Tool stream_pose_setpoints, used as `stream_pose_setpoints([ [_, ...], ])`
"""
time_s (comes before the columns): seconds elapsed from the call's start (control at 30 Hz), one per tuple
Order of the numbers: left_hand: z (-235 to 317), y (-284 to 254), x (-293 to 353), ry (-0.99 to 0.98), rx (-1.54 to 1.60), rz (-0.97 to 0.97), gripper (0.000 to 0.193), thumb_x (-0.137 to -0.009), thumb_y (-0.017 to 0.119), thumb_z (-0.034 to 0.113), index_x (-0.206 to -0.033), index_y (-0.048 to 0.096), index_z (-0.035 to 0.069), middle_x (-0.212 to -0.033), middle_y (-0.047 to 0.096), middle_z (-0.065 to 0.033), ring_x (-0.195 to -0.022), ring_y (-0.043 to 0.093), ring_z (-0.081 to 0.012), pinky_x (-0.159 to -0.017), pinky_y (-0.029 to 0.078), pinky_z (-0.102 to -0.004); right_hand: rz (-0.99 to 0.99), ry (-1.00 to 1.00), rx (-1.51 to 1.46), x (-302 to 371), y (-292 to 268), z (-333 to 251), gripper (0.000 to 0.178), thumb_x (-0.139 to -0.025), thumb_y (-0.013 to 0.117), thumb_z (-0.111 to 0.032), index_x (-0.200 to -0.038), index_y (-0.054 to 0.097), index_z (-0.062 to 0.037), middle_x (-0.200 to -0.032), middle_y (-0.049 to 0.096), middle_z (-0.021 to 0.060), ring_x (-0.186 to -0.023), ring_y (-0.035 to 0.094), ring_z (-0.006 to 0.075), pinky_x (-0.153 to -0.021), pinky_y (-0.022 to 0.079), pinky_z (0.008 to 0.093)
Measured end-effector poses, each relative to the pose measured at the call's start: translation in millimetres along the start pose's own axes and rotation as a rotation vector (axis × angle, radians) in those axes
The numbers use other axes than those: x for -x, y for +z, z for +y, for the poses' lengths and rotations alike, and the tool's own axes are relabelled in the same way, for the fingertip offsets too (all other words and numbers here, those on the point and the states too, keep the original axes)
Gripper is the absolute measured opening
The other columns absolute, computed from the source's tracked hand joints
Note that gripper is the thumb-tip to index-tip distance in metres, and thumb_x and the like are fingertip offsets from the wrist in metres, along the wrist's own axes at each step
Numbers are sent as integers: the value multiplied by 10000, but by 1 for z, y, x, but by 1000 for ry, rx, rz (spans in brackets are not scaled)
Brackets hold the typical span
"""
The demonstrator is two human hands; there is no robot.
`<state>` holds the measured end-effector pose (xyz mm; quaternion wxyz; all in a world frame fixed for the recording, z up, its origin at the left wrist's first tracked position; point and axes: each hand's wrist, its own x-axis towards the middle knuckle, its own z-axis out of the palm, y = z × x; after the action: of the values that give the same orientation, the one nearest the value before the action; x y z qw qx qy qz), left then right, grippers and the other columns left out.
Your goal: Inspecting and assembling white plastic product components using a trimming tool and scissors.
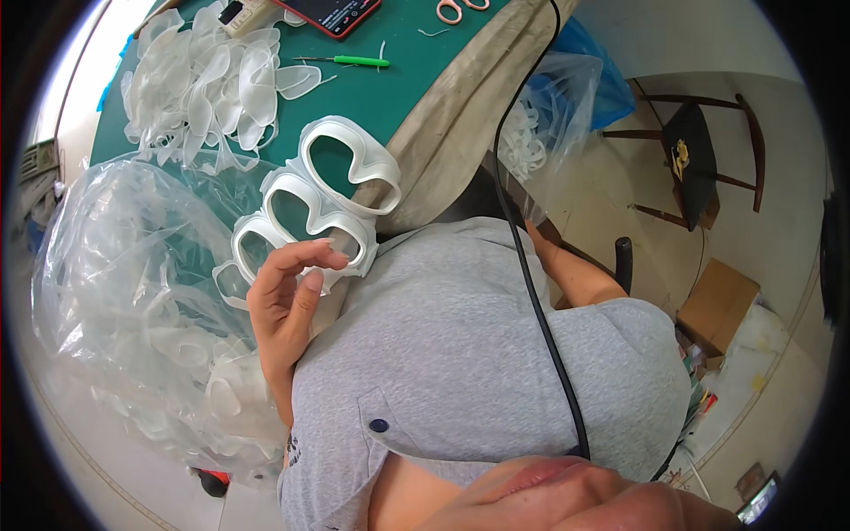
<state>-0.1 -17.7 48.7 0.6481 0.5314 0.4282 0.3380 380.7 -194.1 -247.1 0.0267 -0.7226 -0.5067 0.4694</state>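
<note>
My left hand (288, 301) is beside a row of white goggle-shaped frames (350, 159) at the near edge of the green table (407, 97). Its fingers are bent, with the thumb apart from them and nothing visible between. The fingertips reach over the nearest frames; whether they touch cannot be told. Each frame has two rounded openings and a thick rim, and the frames overlap one another. My right forearm (575, 270) runs past my grey shirt, and the hand at its end is hidden.
Thin translucent pieces (212, 84) lie heaped on the table, near a green-handled pick (359, 61), a phone (332, 13) and scissors (460, 9). A large clear bag (133, 230) of white pieces stands at left. Another bag (558, 115), a chair (695, 159) and a cardboard box (719, 305) are at right. A black cable (522, 239) crosses my front.
</note>
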Motion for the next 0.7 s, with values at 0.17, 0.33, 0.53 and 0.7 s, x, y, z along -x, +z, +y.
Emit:
stream_pose_setpoints([
  [0.17,2,3,4,5,-10,9,235,-907,553,35,-1132,583,-28,-957,647,-106,-930,609,-177,-862,446,-294,-142,-9,-41,19,13,25,326,-811,590,-215,-1091,643,-55,-1041,655,194,-884,625,345,-780,486,410],
  [0.33,-1,8,5,-47,-1,71,216,-920,544,47,-1122,586,-18,-947,650,-90,-915,610,-154,-843,446,-268,-282,-25,-65,19,24,58,329,-802,592,-222,-1080,646,-54,-1036,656,193,-877,624,347,-770,487,416],
  [0.53,-21,13,5,-11,10,217,196,-923,535,73,-1089,582,-21,-912,640,-103,-872,606,-183,-858,446,-299,-464,-26,-63,9,17,105,331,-791,595,-230,-1066,649,-53,-1029,656,193,-868,623,351,-758,489,423],
  [0.7,-26,20,17,203,-47,457,188,-905,493,17,-1064,570,-49,-893,636,-128,-848,600,-198,-833,453,-321,-640,-17,-39,-16,-9,139,334,-782,598,-237,-1054,652,-51,-1023,657,192,-861,623,353,-748,490,429],
])
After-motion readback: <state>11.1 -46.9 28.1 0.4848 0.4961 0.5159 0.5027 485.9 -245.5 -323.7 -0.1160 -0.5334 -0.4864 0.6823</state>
